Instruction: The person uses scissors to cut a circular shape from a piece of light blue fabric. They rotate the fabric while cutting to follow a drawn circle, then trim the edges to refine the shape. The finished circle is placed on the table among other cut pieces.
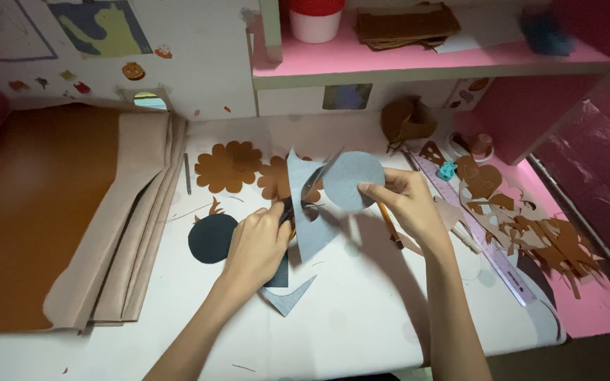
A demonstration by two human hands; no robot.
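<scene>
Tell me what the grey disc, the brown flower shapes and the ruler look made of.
Grey disc: thin matte sheet, probably felt or craft foam; it holds flat, with no shine. Brown flower shapes: the same sort of matte sheet, cleanly cut, lying flat. Ruler: clear plastic, seemingly; the table shows through it.

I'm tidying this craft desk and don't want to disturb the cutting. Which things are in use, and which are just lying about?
In use: left hand on scissors; right hand holding grey disc; grey offcut strip.

Lying about: brown flower shapes, black circle, ruler, pencil, brown scraps, folded fabric.
</scene>
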